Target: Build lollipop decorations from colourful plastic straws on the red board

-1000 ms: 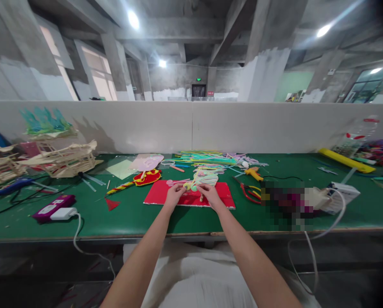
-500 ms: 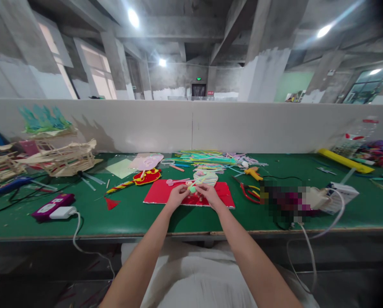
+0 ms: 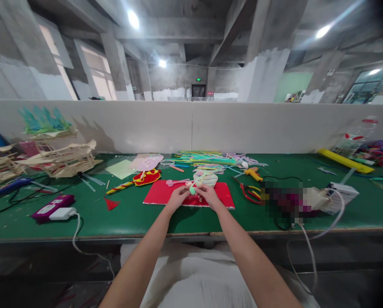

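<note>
My left hand [image 3: 177, 198] and my right hand [image 3: 208, 196] meet over a red board [image 3: 155, 193], fingertips pinched on a small light-green round piece [image 3: 193, 190]. Its exact kind is too small to make out. Just behind my fingers lies a pale, striped round piece [image 3: 211, 178] at the board's far edge. A pink strip with a round end [image 3: 170, 182] rests on the board, left of the green piece. Parts of the board beneath my hands are hidden.
A red and yellow fan-shaped piece [image 3: 149, 176] lies left of the board. Colourful pipe cleaners [image 3: 207, 158] are heaped behind it. Red-handled pliers [image 3: 249, 194] and a yellow glue gun [image 3: 253, 173] lie to the right. A purple power strip [image 3: 57, 204] sits at left.
The light-green piece has shifted very slightly down between my fingertips. Both hands stay in nearly the same place over the board.
</note>
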Demonstrator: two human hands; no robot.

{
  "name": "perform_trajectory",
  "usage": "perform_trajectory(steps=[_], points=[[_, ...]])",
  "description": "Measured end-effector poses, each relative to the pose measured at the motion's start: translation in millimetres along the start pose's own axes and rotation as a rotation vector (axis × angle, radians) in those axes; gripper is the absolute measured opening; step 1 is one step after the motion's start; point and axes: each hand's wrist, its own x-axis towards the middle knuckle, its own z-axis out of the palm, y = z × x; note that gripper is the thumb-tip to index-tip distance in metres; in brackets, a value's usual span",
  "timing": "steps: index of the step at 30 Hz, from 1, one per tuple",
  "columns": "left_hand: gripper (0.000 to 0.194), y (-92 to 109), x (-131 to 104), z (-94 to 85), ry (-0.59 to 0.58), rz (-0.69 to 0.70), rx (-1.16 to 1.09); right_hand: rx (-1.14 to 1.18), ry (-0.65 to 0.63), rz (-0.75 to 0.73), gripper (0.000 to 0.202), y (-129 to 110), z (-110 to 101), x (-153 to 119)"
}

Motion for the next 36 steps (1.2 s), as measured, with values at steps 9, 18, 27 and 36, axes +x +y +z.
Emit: perform_trajectory(steps=[9, 18, 27, 36], points=[[0.031, -9.9, 2.6, -1.3, 0.033, 0.024, 0.056, 0.026, 0.002, 0.001, 0.033, -2.9, 2.0, -1.1], [0.039, -7.2, 3.7, -2.9, 0.049, -0.116, -0.199, 0.057, 0.069, 0.014, 0.035, -1.9, 3.8, 1.0], [0.038, -6.8, 1.5, -1.2, -0.036, -0.075, -0.135, -0.105, 0.004, -0.010, 0.031, -8.9, 3.8, -5.3], [0.035, -6.2, 0.1, -1.3, -0.016, -0.060, -0.047, -0.096, 0.000, 0.001, 0.031, -11.2, 4.3, -6.3]])
